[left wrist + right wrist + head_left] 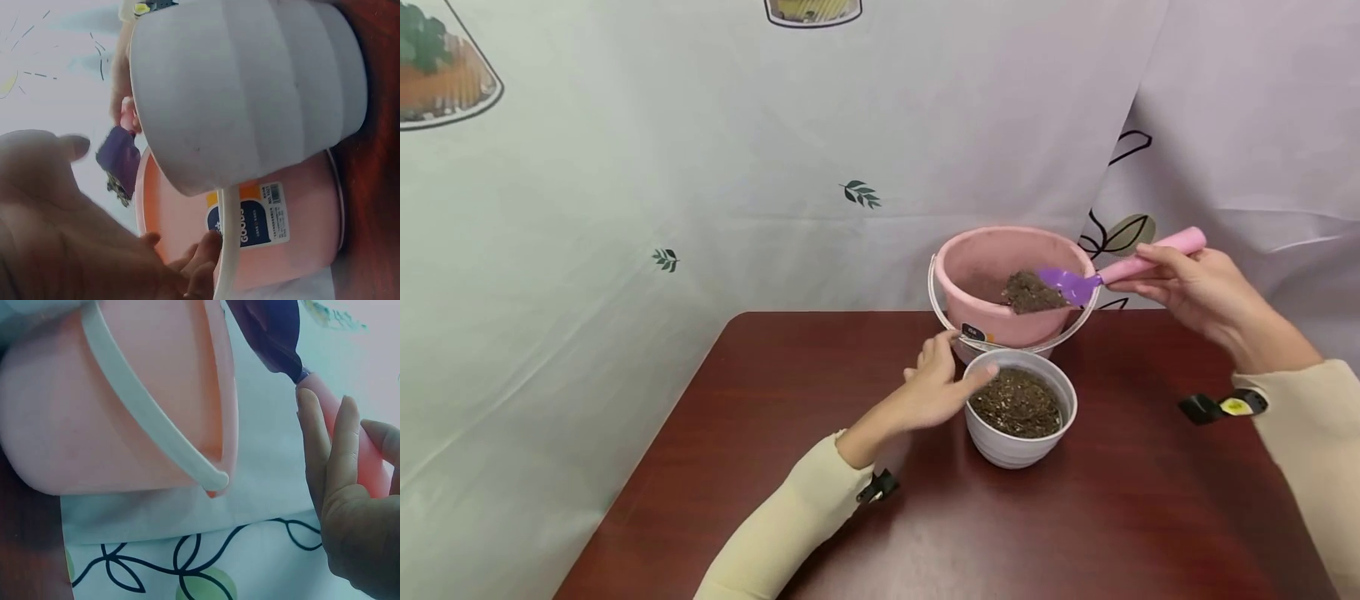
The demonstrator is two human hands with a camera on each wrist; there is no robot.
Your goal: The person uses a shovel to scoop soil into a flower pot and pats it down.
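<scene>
My right hand (pixel 1210 296) grips the pink handle of a small garden trowel (pixel 1075 286) with a purple blade. Dark soil (pixel 1032 295) is heaped on the blade, above the near rim of a pink bucket (pixel 962 293). In front of the bucket stands a white ribbed flowerpot (pixel 1013 454) holding dark soil (pixel 1018 407). Beside the pot's left side is my left hand (pixel 932 393), its thumb spread over the rim. Its fingertips reach the bucket's white handle (pixel 231 231); whether they press on it I cannot tell. The right wrist view shows the trowel's handle between thumb and fingers.
The bucket and pot stand on a dark red-brown table (pixel 820 400), near its back edge. Behind it hangs a pale cloth (pixel 760 150) printed with leaves. The bucket's front carries a label (pixel 265 215). A dark strap device (pixel 1223 407) is on the right wrist.
</scene>
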